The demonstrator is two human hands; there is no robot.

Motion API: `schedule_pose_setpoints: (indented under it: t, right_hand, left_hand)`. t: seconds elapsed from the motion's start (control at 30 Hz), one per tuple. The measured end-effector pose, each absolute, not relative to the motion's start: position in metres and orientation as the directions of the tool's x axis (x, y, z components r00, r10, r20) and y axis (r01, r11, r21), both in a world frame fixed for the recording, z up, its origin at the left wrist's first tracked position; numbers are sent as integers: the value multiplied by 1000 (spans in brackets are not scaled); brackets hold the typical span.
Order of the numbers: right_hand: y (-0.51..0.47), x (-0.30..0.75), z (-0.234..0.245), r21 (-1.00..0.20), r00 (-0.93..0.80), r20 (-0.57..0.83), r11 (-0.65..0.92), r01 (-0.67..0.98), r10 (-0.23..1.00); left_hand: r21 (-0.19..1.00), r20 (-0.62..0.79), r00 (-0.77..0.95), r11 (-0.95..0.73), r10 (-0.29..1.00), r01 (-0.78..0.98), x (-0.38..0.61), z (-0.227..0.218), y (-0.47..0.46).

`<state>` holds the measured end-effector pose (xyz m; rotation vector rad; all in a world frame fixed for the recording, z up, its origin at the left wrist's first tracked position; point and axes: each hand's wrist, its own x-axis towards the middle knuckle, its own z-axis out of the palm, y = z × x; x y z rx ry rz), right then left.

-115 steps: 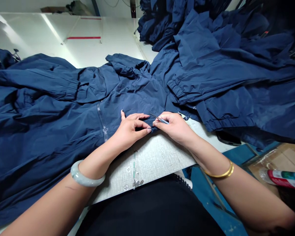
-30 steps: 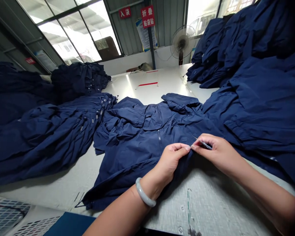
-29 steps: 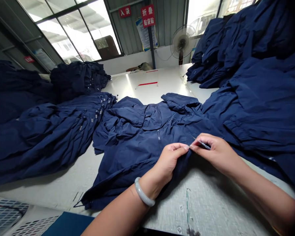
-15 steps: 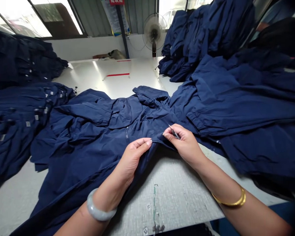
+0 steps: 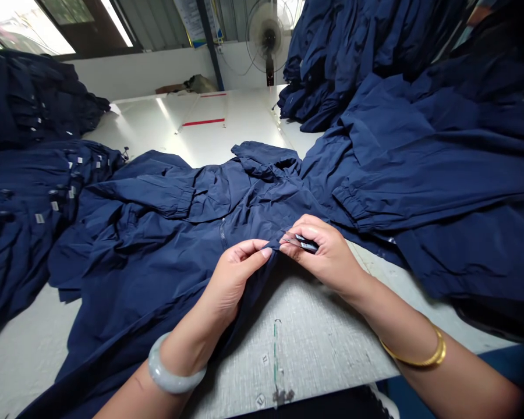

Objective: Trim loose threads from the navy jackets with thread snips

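On the pale tabletop (image 5: 323, 326), with a fan (image 5: 268, 39) beyond, left hand (image 5: 233, 276) and right hand (image 5: 327, 253) pinch a navy jacket (image 5: 157, 265) by its edge, right fingers (image 5: 310, 224) also clasping snips (image 5: 306, 244).

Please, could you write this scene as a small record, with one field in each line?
Left hand: pinches the edge of a navy garment
Right hand: holds a small pointed tool close to the same edge
Worn: pale bangle on left wrist, gold-coloured bangle on right
Surface: light table with green dashed line
Left side: navy clothing with white labels
Right side: more navy clothing
Background: fan
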<state>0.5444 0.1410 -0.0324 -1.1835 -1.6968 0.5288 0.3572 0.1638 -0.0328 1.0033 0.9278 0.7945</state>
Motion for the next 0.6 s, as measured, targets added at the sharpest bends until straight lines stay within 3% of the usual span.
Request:
schedule_pose_setpoints:
  t: [0.27,0.5,0.6]
  right_hand:
    - [138,544,-37,-672,-109,533,498,548,839]
    - [142,548,-29,-836,5,398,361,414,917]
    - [141,549,-25,-829,-61,396,386,404,916]
  left_hand:
    - [985,-131,447,167,885,-42,362,-39,158]
    - [960,-215,368,264,905,-88,361,-41,158]
    - [959,-210,343,261,916,-111,361,-41,160]
